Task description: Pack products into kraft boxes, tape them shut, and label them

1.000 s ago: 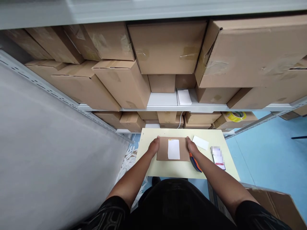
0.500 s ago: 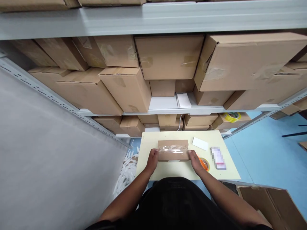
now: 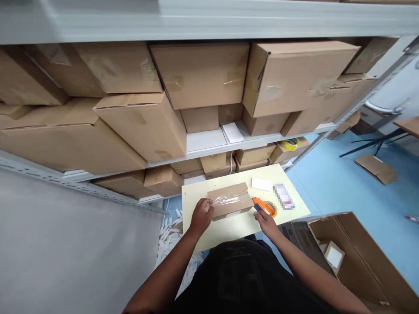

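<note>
A small brown cardboard parcel (image 3: 230,202) with a strip of clear tape across its top lies on a pale yellow table (image 3: 212,229). My left hand (image 3: 201,214) grips the parcel's left end, fingers curled over its edge. My right hand (image 3: 266,220) has come off the parcel and hovers just in front of an orange tape dispenser (image 3: 266,206), fingers loosely spread and holding nothing. A white card (image 3: 261,184) and a phone (image 3: 283,196) lie at the table's far right.
Metal shelving (image 3: 209,148) packed with cardboard boxes rises behind the table. A yellow tape roll (image 3: 290,143) sits on a lower box. An open carton (image 3: 347,257) stands on the blue floor at my right. White paper scraps (image 3: 170,235) litter the floor at the left.
The parcel was turned over, so the white label gave way to a taped side. My right hand let go of its right end, and my view swung right.
</note>
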Demonstrator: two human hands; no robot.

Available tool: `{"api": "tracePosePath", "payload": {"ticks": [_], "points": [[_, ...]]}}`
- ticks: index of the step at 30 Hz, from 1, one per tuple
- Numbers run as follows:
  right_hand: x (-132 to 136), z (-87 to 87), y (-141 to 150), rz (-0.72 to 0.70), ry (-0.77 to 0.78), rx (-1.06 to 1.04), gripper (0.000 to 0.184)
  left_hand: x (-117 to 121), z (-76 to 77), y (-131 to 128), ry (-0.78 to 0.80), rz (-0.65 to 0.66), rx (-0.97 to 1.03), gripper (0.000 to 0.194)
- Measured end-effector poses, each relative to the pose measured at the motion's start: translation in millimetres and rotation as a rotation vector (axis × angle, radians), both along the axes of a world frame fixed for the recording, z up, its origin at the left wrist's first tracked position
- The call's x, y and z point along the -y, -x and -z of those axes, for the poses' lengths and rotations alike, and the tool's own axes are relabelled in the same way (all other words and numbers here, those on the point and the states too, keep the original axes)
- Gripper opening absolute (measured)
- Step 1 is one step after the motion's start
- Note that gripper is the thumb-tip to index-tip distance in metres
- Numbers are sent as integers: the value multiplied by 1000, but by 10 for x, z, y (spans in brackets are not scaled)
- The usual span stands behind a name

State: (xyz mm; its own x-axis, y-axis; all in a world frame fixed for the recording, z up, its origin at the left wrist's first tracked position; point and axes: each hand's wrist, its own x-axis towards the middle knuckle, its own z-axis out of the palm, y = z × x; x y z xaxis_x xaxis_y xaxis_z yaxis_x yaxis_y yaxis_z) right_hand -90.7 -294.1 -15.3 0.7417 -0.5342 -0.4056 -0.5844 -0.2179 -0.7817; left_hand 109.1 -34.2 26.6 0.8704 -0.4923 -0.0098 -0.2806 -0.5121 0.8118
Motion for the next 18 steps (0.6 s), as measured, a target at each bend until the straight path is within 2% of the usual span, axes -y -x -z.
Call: {"api": "tracePosePath", "payload": {"ticks": [2,5,9,13,18], "points": [[-4,-15,94,-7,-3,-4,41,187,-137,-16,-16,106,82,20],[108,-28,148,-23,-29,9,40,595,-293,-51,-63,316,174,21],[440,-42,102,-94,-54,29,39,1289,-352,-149,-215,576,233,23],[849,-66,60,-157,-73,60,38,2040,-188,-270,-411,731,273,26],[1333,-75,66,-171,-178,27,32,2808,246,-350,-676,866,304,24]]}}
